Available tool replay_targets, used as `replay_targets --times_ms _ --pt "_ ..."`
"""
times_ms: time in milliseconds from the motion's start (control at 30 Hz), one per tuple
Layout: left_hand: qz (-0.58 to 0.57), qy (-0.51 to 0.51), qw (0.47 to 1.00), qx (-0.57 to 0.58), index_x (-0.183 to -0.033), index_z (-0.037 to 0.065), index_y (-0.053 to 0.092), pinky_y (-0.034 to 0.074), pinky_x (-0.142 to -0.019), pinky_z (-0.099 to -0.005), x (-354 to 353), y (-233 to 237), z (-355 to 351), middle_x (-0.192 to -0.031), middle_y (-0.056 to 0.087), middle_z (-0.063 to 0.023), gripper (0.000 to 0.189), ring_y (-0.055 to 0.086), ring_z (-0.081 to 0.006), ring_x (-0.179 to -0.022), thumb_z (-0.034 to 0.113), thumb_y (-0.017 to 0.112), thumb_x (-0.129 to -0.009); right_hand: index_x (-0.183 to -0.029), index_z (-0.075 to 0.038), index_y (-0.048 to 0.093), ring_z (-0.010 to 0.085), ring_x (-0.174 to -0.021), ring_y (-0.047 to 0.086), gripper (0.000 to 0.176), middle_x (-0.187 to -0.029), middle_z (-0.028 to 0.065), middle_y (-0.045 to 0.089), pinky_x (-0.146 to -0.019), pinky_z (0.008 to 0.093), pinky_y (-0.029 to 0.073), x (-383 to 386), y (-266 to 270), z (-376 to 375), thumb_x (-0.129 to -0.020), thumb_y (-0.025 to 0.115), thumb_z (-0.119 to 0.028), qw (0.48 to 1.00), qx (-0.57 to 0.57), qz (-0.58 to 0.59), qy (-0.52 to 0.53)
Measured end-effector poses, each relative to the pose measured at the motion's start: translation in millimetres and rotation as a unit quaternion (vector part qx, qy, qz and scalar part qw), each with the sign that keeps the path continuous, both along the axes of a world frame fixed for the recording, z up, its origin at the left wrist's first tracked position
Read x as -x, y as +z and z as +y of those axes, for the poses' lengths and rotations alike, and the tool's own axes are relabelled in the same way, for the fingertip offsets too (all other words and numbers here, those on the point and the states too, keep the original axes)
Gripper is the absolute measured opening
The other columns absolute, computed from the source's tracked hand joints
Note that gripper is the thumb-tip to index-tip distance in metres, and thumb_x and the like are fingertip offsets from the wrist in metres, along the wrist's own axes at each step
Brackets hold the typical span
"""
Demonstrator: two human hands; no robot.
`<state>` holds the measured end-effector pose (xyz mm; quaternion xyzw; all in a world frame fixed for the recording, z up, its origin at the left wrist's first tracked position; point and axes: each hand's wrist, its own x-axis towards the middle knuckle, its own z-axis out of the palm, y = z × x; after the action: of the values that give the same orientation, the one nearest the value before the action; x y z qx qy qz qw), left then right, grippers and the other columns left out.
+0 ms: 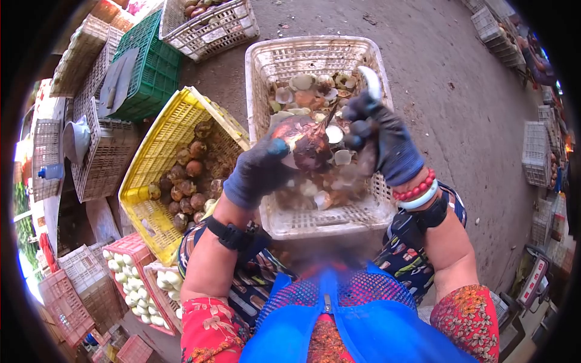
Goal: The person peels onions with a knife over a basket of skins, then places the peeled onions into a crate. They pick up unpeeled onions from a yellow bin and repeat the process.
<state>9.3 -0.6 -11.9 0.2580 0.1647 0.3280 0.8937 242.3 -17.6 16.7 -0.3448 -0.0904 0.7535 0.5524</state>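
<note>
My left hand, in a dark blue glove, is closed around a round reddish-brown bulb with a thin dark stem at its top. In my right hand, also gloved, is a curved knife, its pale blade pointing up and its handle hidden by the fingers. The knife is just right of the bulb, with a gap between them. Both hands are above a white plastic crate between my knees. Cup-shaped pale and brown peelings lie in it.
At my left, a tilted yellow crate holds several brown bulbs. Nearby are a red crate of whitish vegetables, a green crate and stacked pale crates. More crates line the right side of the grey ground.
</note>
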Motion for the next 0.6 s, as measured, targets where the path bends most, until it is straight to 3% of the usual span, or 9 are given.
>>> replay_targets --times_ms 67,133,233,267,300,367,467,533,600 --pt "0.011 0.012 1.0 -0.011 -0.142 -0.001 0.035 0.037 -0.109 -0.0385 4 7 1 -0.134 0.051 -0.0132 0.08 0.051 -0.0247 -0.124 0.04 0.069 -0.083 -0.108 -0.005 0.062 0.0073 -0.063 0.055 0.027 -0.097 0.0092 0.063 -0.057 0.0268 0.048 -28 9 10 -0.093 0.066 -0.027 0.993 -0.011 0.026 -0.117" --pt "0.008 0.01 1.0 -0.016 -0.142 0.0 0.035 0.038 -0.108 -0.039 8 13 3 -0.134 0.051 -0.013 0.084 0.051 -0.0244 -0.124 0.041 0.074 -0.079 -0.109 -0.004 0.062 0.0106 -0.064 0.061 0.033 -0.09 0.0071 0.063 -0.051 0.0274 0.054 -12 39 9 -0.093 0.065 -0.033 0.983 0.013 0.041 -0.179" --pt "0.015 0.046 0.998 -0.035 -0.143 0.0 0.035 0.038 -0.109 -0.0466 9 7 9 -0.134 0.052 -0.0178 0.087 0.052 -0.0326 -0.124 0.038 0.076 -0.076 -0.113 -0.002 0.061 0.0144 -0.066 0.062 0.035 -0.081 0.0054 0.062 -0.055 0.0279 0.053 -6 3 -15 -0.097 0.058 -0.033 0.987 -0.095 0.091 0.092" --pt "0.02 0.063 0.997 -0.04 -0.143 -0.001 0.034 0.038 -0.11 -0.0503 10 3 9 -0.135 0.053 -0.0203 0.088 0.053 -0.0368 -0.125 0.037 0.076 -0.076 -0.11 -0.002 0.063 0.0139 -0.066 0.063 0.028 -0.08 0.0035 0.063 -0.056 0.0284 0.051 -6 -3 -21 -0.099 0.056 -0.028 0.983 -0.105 0.038 0.145" --pt "0.036 0.053 0.997 -0.047 -0.142 -0.001 0.035 0.038 -0.11 -0.0503 11 1 10 -0.133 0.054 -0.0197 0.087 0.054 -0.0363 -0.124 0.036 0.076 -0.075 -0.11 -0.002 0.063 0.0173 -0.066 0.064 0.024 -0.082 0.0065 0.064 -0.056 0.0302 0.051 5 3 -29 -0.098 0.057 -0.022 0.97 -0.117 -0.176 0.117" --pt "0.062 0.035 0.995 -0.068 -0.14 -0.001 0.038 0.039 -0.109 -0.0502 13 3 15 -0.128 0.057 -0.0185 0.084 0.056 -0.0353 -0.121 0.036 0.077 -0.075 -0.11 -0.003 0.063 0.0237 -0.066 0.065 0.02 -0.086 0.0118 0.066 -0.059 0.0334 0.052 18 7 -31 -0.095 0.057 -0.013 0.85 -0.193 -0.485 0.072" --pt "0.13 0.058 0.989 -0.042 -0.139 0.0 0.04 0.041 -0.108 -0.0478 6 14 11 -0.127 0.057 -0.0174 0.082 0.057 -0.0328 -0.119 0.035 0.078 -0.074 -0.115 -0.004 0.061 0.0297 -0.074 0.068 0.026 -0.092 0.0168 0.068 -0.066 0.0366 0.054 22 -7 -33 -0.09 0.056 -0.002 0.664 -0.313 -0.678 0.044" --pt "0.156 0.056 0.985 -0.051 -0.138 0.0 0.041 0.042 -0.107 -0.0453 4 11 9 -0.127 0.057 -0.0164 0.082 0.057 -0.0306 -0.119 0.034 0.078 -0.074 -0.124 -0.005 0.059 0.0294 -0.084 0.07 0.039 -0.098 0.0174 0.069 -0.073 0.0372 0.056 26 -11 -39 -0.087 0.052 0.005 0.624 -0.313 -0.714 0.053" --pt "0.164 0.048 0.984 -0.057 -0.138 0.0 0.041 0.043 -0.106 -0.043 2 10 8 -0.127 0.057 -0.0157 0.081 0.057 -0.0289 -0.118 0.034 0.078 -0.074 -0.12 -0.005 0.06 0.0357 -0.083 0.068 0.038 -0.094 0.0208 0.067 -0.07 0.0395 0.055 28 -8 -40 -0.083 0.057 0.005 0.605 -0.334 -0.721 0.04"
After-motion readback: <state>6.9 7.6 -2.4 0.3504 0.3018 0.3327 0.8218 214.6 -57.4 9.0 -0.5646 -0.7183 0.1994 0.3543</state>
